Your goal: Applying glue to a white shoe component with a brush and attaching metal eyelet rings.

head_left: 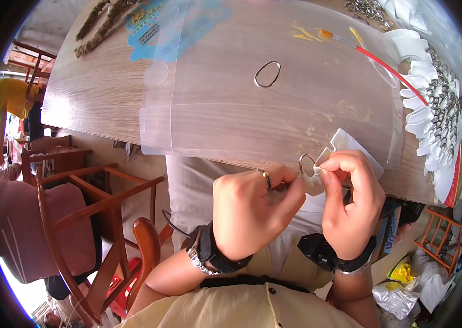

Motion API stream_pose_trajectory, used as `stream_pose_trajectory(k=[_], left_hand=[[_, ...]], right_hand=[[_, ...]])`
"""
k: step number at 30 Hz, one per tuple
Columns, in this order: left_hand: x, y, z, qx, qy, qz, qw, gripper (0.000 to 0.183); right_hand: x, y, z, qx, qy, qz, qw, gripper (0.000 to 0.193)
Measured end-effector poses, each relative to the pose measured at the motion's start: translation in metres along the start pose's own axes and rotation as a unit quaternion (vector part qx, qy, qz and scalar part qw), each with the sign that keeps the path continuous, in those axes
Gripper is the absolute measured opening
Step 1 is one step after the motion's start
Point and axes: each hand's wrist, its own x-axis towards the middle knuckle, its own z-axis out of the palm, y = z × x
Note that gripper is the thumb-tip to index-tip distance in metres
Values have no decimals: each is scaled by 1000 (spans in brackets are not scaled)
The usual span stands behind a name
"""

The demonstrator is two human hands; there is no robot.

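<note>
At the near edge of the table, my hands meet around a small metal ring (pixel 301 160) with a pale strip or fold of material at its lower part. My left hand (pixel 258 210) is closed, thumb and finger pinching at the ring's left side. On the other side my right hand (pixel 354 202) pinches the pale material between thumb and forefinger. Fingers partly hide the join. A white flat piece (pixel 345 141) shows behind my right fingers, its lower part covered. Farther off, a teardrop-shaped metal ring (pixel 279 71) lies on a clear plastic sheet (pixel 214 82).
A red-handled brush (pixel 386 66) lies at right, beside rows of white pieces with metal rings (pixel 443 104). Loose metal rings (pixel 370 11) are piled far right. A blue sheet (pixel 198 22) and brown cord-like strands (pixel 102 24) lie far left. Wooden chairs (pixel 105 199) stand left; a person in yellow (pixel 15 97) is beyond.
</note>
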Motion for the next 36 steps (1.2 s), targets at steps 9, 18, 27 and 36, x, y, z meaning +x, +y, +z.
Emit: stream_pose_trajectory(k=[9, 18, 27, 36], left_hand=[[-13, -14, 13, -102, 52, -8, 993, 5], [-12, -20, 16, -92, 84, 11, 992, 5], [-8, -14, 12, -66, 62, 16, 996, 3], [-5, -18, 14, -37, 80, 36, 995, 7]], right_hand=[[-2, 2, 6, -21, 19, -13, 1000, 16], [0, 2, 9, -47, 36, -30, 998, 24], [6, -2, 5, -51, 18, 1, 999, 25], [12, -9, 2, -83, -28, 26, 996, 26]])
